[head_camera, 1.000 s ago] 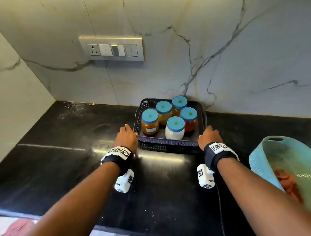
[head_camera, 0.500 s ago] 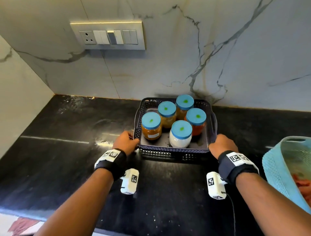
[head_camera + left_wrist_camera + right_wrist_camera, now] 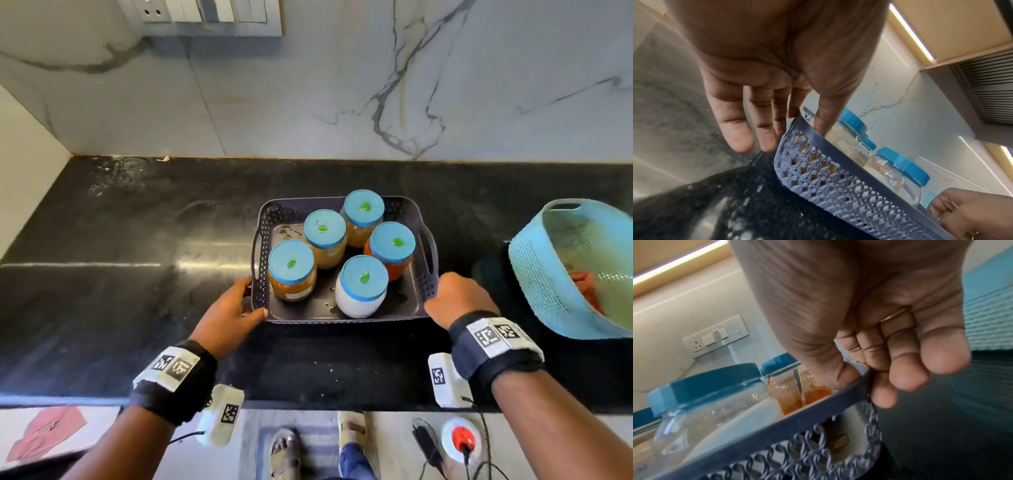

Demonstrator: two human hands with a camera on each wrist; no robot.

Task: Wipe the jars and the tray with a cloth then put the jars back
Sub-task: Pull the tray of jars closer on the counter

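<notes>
A dark perforated tray (image 3: 342, 317) stands on the black counter, well out from the wall. In it stand several glass jars with blue lids, among them a white one (image 3: 359, 294), an orange one (image 3: 291, 274) and a red one (image 3: 394, 263). My left hand (image 3: 251, 301) pinches the tray's front-left corner (image 3: 838, 186), thumb over the rim and fingers (image 3: 740, 138) down the outside wall. At the front-right corner my right hand (image 3: 442, 291) grips the rim (image 3: 777, 426), thumb inside and fingers (image 3: 906, 378) curled outside.
A turquoise mesh basket (image 3: 548, 284) with something red-orange inside stands close to the right of the tray. A switch panel (image 3: 205, 17) is on the marble wall behind. The counter's front edge runs just behind my wrists. A pink cloth-like thing (image 3: 48, 431) lies below at lower left.
The tray with its jars has slid away from the wall toward the counter's front, both hands moving with it at its front corners. The head view has tilted down.
</notes>
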